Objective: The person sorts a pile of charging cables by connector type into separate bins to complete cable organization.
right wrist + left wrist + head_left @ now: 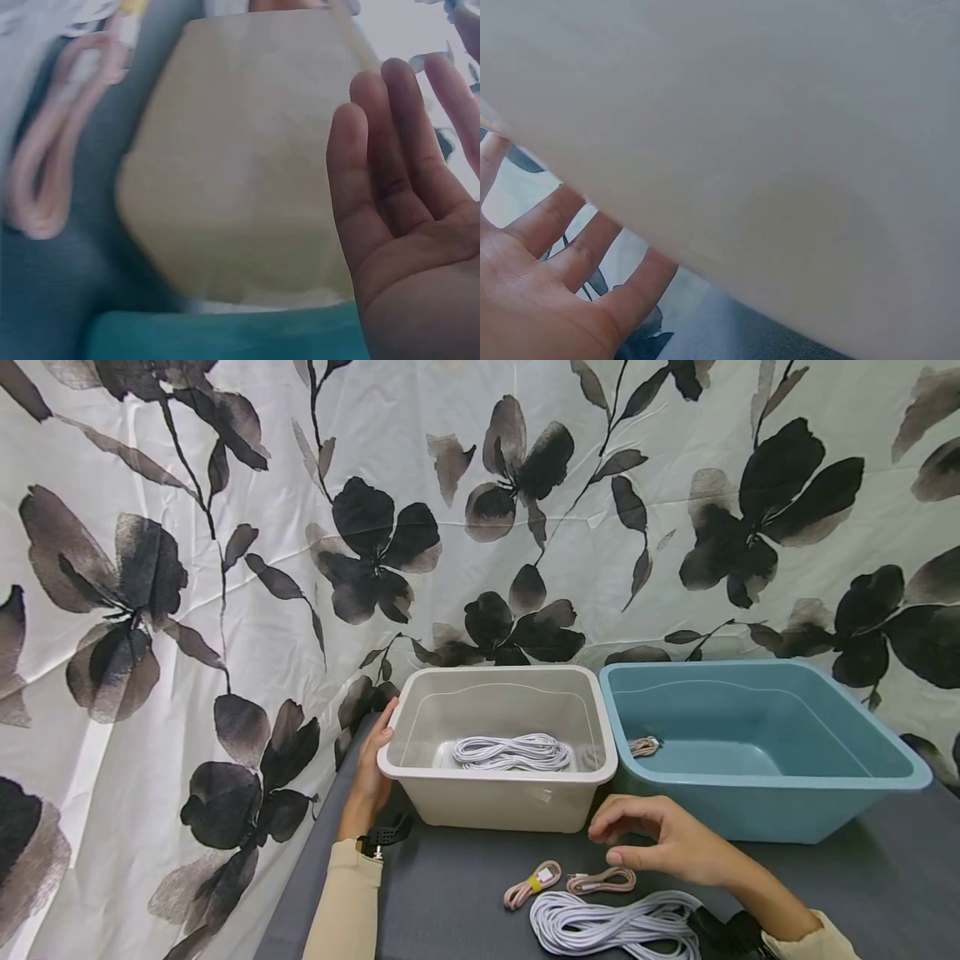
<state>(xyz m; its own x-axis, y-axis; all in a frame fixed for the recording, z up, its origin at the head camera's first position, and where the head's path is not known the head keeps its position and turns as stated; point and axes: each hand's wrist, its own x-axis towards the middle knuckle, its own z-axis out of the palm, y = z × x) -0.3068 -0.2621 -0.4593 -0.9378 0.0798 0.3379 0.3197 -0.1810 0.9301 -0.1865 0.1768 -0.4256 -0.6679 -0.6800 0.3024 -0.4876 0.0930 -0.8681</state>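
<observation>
My left hand [372, 768] rests against the left side of a beige plastic bin [495, 803], fingers near its rim. In the left wrist view its spread fingers [641, 289] touch the bin wall. A coiled white cable [513, 752] lies inside that bin. My right hand [667, 839] hovers in front of the two bins, loosely bent and holding nothing. Below it on the table lie a pinkish cable bundle with a yellow tie [532, 885], a second pinkish cable bundle [602, 882] and a larger white cable coil [615, 925], partly covered by the right wrist.
A blue plastic bin [772, 812] stands directly right of the beige one, with a small pinkish cable bundle [645, 746] at its left end. Both stand on a dark grey cloth surface [450, 893]. Behind hangs a white curtain with dark flowers [285, 643].
</observation>
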